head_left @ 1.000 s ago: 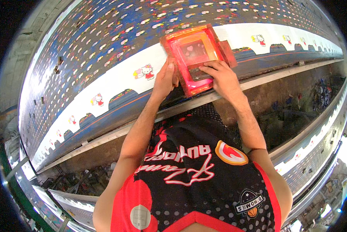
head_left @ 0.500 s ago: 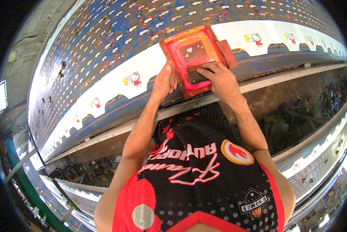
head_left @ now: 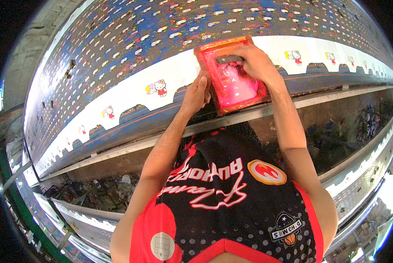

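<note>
A small screen-printing frame [head_left: 262,97], red-orange with ink-stained edges, lies on a white fabric strip [head_left: 130,94] with printed cartoon cats. Glossy pink ink [head_left: 240,90] covers much of its mesh, mostly the near part. My left hand [head_left: 197,93] is closed on the frame's left edge, thumb on top. Inside the far end of the frame, my right hand [head_left: 257,63] grips a dark squeegee [head_left: 229,58] that rests against the mesh. My fingers partly cover its right end.
The strip lies along the near side of a long dark table [head_left: 130,52] covered with small repeated prints and paint stains. A pale rail [head_left: 117,158] runs along the table's near edge, just in front of my body. Another long table with printed strips [head_left: 350,177] stands at the lower right.
My right hand has moved the squeegee from the near part of the frame to its far end. Pink ink now spreads across the mesh. My left hand keeps its hold on the frame.
</note>
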`<state>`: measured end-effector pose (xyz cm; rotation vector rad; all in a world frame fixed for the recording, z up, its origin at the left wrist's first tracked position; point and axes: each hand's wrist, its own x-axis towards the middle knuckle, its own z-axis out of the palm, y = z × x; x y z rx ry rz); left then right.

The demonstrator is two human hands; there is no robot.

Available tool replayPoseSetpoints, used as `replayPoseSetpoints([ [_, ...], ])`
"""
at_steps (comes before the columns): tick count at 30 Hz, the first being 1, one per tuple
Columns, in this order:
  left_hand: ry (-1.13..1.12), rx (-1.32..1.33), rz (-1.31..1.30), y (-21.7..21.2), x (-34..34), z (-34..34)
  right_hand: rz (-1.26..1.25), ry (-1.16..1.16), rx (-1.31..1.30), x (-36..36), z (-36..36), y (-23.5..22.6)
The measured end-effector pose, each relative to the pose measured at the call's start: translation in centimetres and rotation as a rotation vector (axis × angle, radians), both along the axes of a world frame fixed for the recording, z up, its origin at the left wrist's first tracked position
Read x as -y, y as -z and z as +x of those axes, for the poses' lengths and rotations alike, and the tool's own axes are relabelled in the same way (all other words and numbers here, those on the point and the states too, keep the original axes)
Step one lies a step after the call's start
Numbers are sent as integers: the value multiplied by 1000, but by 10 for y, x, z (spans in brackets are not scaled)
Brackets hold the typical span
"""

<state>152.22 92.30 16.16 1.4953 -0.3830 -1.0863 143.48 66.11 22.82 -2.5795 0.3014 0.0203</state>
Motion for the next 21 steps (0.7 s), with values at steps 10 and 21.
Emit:
replayPoseSetpoints([
  [10,-26,-13,10,15,-4,-3,-68,74,-45,-48,-60,-9],
  [21,-1,-11,-3,-7,7,-1,-29,77,42,-50,-100,-15],
])
